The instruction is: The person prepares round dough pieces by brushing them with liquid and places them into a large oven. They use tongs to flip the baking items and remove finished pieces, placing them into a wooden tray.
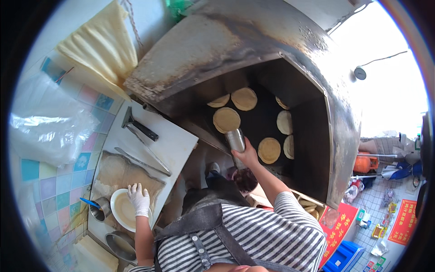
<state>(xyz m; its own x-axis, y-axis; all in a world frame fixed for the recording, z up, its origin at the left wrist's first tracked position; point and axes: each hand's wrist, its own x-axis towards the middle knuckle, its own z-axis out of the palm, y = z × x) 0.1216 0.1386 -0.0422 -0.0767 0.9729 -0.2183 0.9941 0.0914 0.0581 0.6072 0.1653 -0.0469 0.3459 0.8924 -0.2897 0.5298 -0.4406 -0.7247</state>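
Observation:
My right hand (246,154) is bare and wrapped around a stainless steel cylinder (235,140), held at the mouth of a soot-stained metal oven (217,44). The cylinder's far end overlaps the edge of a round flatbread (226,119) in this view. Several more pale rounds lie on the dark oven floor, among them one flatbread (269,150) right of my hand and another (244,99) farther in. My left hand (138,200), in a white glove, is over the rim of a white bowl (117,217) of cloudy liquid. Its fingers are slightly apart; whether they touch the bowl is unclear.
On the white counter (170,136) lie a black-handled scraper (144,130), metal tongs (149,148) and a stained cloth or board (119,170). A metal cup (100,209) holding a blue-handled tool and a metal pot (120,245) stand nearby. Cream cloth (102,44) hangs beside the oven.

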